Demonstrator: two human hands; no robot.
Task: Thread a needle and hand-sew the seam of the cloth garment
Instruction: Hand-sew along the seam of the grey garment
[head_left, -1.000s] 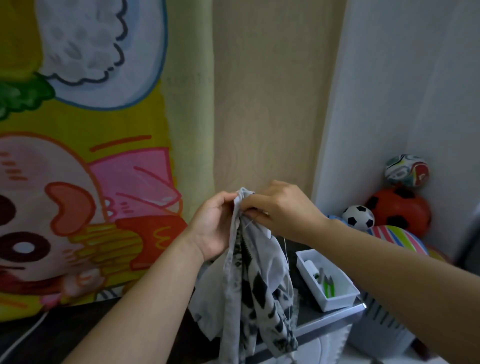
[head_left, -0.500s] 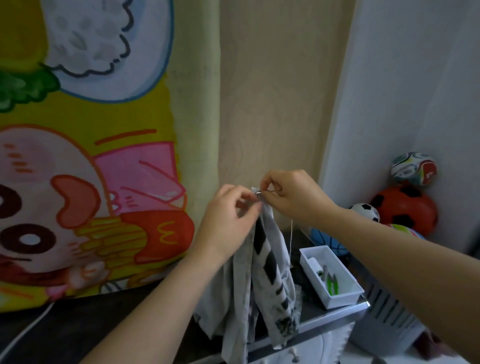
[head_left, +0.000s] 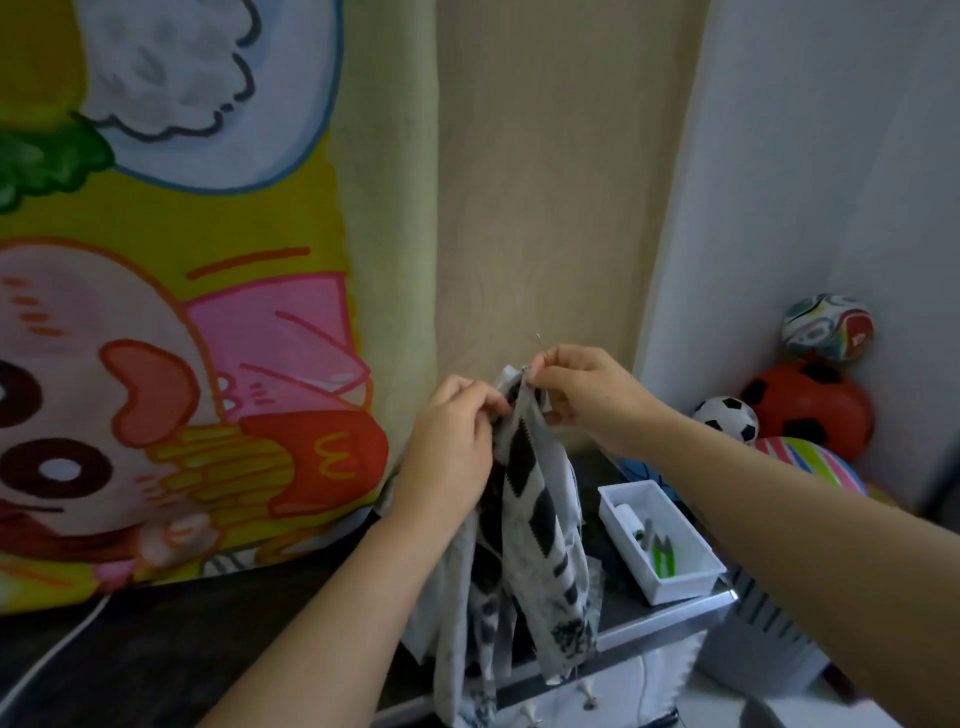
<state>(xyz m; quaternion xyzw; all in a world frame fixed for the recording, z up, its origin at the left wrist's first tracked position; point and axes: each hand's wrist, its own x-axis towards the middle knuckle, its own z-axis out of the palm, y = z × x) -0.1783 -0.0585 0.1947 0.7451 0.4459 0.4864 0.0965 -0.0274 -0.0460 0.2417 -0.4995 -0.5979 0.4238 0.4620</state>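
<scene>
Pinching the needle (head_left: 541, 341), right hand (head_left: 589, 397); gripping the garment (head_left: 543, 501), left hand (head_left: 451, 444)

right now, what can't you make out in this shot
Head view only:
- Thread: too thin to trace from the needle.
- Seam being sewn: hidden behind the left hand and right hand at the garment's top.
- White tray contents: too small and blurry to identify.

My left hand (head_left: 451, 447) grips the striped garment (head_left: 540, 525) at its top edge; my right hand (head_left: 584, 392) pinches the needle (head_left: 540, 341) just above.
</scene>
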